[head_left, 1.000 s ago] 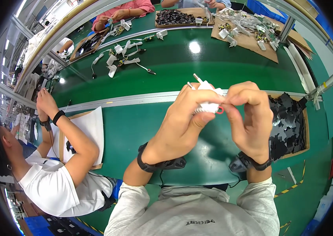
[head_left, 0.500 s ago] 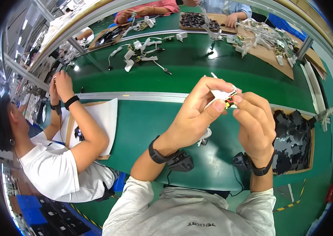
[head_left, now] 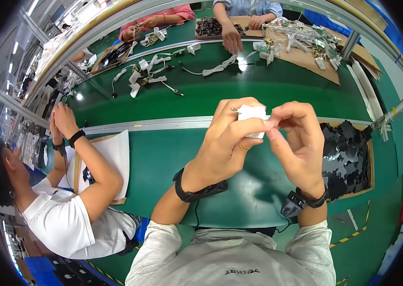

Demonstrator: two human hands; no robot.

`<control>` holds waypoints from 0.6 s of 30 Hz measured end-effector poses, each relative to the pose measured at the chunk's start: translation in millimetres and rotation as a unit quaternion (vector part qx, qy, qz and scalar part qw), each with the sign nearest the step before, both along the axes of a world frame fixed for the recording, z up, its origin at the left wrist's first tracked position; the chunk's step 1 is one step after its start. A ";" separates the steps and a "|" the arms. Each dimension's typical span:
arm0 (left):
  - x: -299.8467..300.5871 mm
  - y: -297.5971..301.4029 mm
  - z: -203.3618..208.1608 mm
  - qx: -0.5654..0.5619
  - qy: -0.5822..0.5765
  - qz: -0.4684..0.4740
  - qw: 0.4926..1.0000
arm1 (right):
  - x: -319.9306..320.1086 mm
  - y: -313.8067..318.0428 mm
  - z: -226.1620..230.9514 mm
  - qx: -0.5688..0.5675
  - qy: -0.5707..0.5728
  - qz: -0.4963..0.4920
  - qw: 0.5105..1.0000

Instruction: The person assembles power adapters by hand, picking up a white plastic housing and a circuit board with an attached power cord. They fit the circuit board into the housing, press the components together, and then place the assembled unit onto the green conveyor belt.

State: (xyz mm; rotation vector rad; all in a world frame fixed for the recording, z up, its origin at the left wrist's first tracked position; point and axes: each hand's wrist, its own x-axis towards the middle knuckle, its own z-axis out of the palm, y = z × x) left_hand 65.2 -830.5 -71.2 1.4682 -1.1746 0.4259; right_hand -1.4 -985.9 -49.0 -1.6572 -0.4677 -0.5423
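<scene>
In front of me, above the green table, my left hand (head_left: 225, 143) is closed around a small white plastic plug housing (head_left: 251, 114). A short metal pin (head_left: 234, 109) sticks out on its left side. My right hand (head_left: 301, 148) is pinched, thumb and forefinger meeting at the housing's right edge. Whatever those fingertips grip is too small and covered to name. Both wrists wear black straps, and a small black camera (head_left: 293, 204) hangs at the right one.
A tray of black sheet pieces (head_left: 347, 159) lies to my right. Beyond the metal rail (head_left: 158, 123) runs a green belt (head_left: 196, 102) bearing white cabled plugs (head_left: 137, 76). A co-worker (head_left: 68, 205) sits at left; a co-worker's hand (head_left: 232, 38) reaches onto the belt opposite.
The held piece has turned: its white housing faces me, and the coloured components seen before are hidden. My hands have shifted slightly left and down. The opposite co-worker's hand has come over the belt.
</scene>
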 end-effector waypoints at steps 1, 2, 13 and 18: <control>-1.4 -1.0 -0.5 -0.007 -0.007 0.008 1.000 | -1.5 0.0 0.9 0.001 0.001 -0.003 1.000; -2.5 -1.5 -0.9 -0.014 -0.013 0.016 1.000 | -2.9 0.3 2.4 0.017 0.018 0.011 1.000; -15.0 -11.2 0.5 -0.028 -0.040 0.017 0.999 | -5.4 -11.5 4.7 0.049 0.077 0.067 0.994; -24.0 -20.5 -4.3 -0.044 0.004 -0.056 0.997 | -4.6 -12.8 0.1 0.043 0.002 0.030 0.999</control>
